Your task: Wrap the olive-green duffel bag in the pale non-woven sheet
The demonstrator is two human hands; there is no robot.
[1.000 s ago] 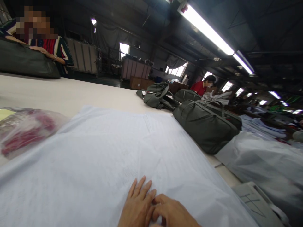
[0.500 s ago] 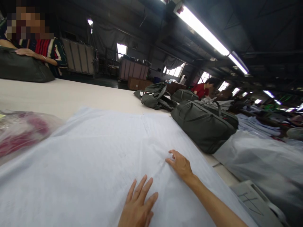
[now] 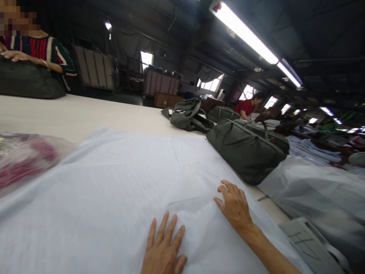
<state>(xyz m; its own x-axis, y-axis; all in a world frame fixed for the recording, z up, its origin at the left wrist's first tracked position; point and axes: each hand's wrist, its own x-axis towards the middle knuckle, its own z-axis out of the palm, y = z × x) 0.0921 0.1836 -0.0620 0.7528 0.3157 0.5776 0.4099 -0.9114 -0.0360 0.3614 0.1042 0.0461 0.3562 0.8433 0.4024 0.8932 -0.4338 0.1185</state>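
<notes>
A large thin white sheet (image 3: 114,198) covers the near part of the table, with soft wrinkles and a raised fold between my hands. My left hand (image 3: 164,245) lies flat on it near the bottom edge, fingers spread. To its right and farther forward, my right hand (image 3: 235,205) rests on the sheet with bent fingers and the thumb apart; nothing shows in its grip. Just beyond the right edge of the sheet stands a dark green bag (image 3: 248,150).
More dark green bags (image 3: 189,114) sit farther back. A clear plastic bag with pink contents (image 3: 31,158) lies left. Beside the table at right are white plastic sheeting (image 3: 316,194) and a marked grey case (image 3: 306,239). A co-worker (image 3: 40,49) handles a dark bag (image 3: 28,80).
My right hand has slid to the right over the sheet, and the wrinkles beside it have shifted. My left hand has moved slightly left and lies flatter.
</notes>
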